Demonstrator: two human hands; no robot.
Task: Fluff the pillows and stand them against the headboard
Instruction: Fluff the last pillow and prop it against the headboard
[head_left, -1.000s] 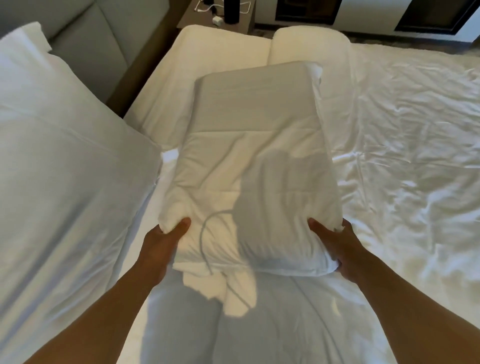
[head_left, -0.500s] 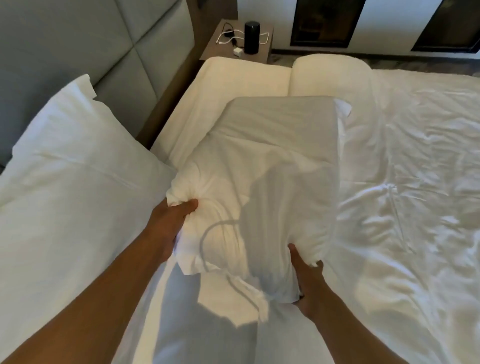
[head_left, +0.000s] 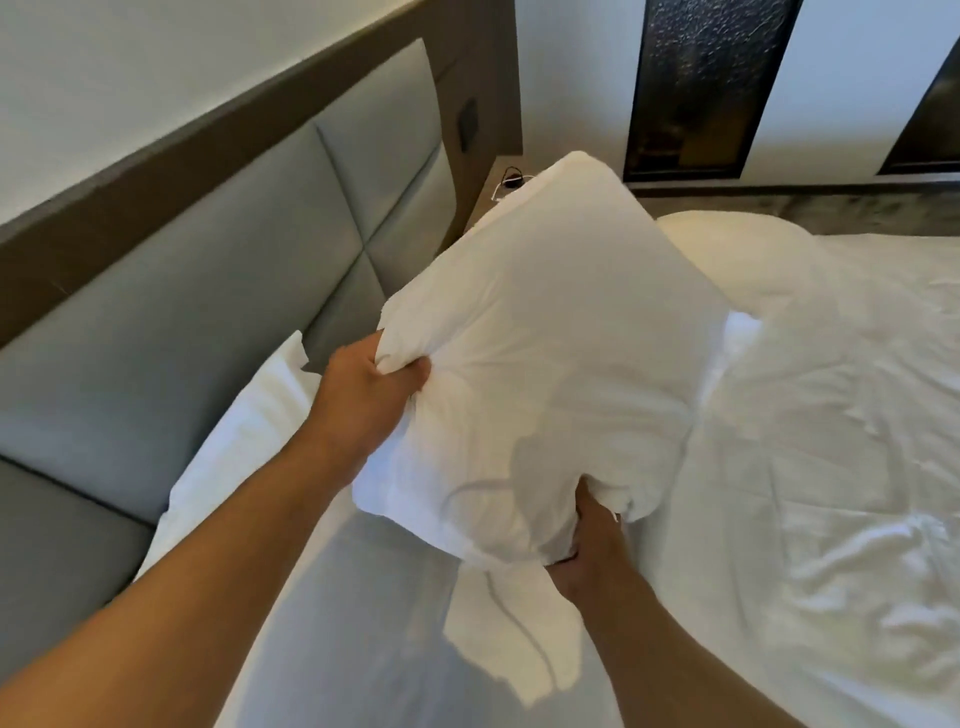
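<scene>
**Lifting and plumping the pillow before standing it up**

Held in the air above the bed (head_left: 831, 467), tilted, far corner raised toward the bedside table (head_left: 501, 179): the white pillow (head_left: 545, 364). Gripped at two near corners. Left hand (head_left: 363, 395) bunched on the upper left corner, fingers curled tight into the cover. Right hand (head_left: 587, 540) clamped on the lower edge, fingers mostly buried under fabric, so probably a full fist, though not certain from here.

To do well: keep both grips firm on filling, not only on loose cover, since slack cloth hangs below the right hand. Shake and squeeze inward from both ends to push filling toward the middle. Then turn the long edge down and set it against the padded headboard (head_left: 234, 291), just beside the second pillow (head_left: 260, 415) already leaning there. Avoid knocking that one over while swinging across.
</scene>
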